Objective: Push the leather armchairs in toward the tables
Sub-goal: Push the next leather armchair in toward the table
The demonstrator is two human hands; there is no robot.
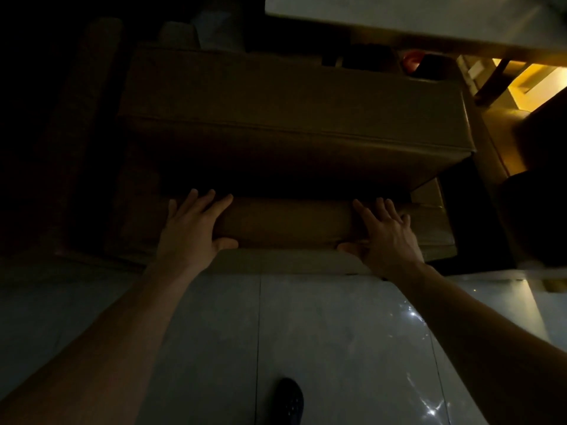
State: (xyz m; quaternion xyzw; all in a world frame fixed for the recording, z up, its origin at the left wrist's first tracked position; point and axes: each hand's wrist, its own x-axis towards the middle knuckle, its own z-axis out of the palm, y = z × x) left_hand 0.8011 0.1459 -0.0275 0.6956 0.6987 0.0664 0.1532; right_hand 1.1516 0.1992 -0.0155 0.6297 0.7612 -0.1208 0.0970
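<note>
In dim light I look straight down on a brown leather armchair point(291, 111); its seat cushion fills the middle and its padded backrest top point(285, 222) lies nearest me. My left hand point(191, 228) lies flat on the left part of the backrest top, fingers spread, thumb hooked over the near edge. My right hand point(386, 237) lies flat on the right part in the same way. A pale table point(414, 16) with a wooden edge spans the top right, just beyond the chair's front.
Glossy grey floor tiles point(337, 332) lie under me, with my dark shoe point(290, 400) at the bottom. Another leather chair point(503, 133) and a lit yellow patch of floor are at the right. A dark upholstered seat point(86, 118) stands at the left.
</note>
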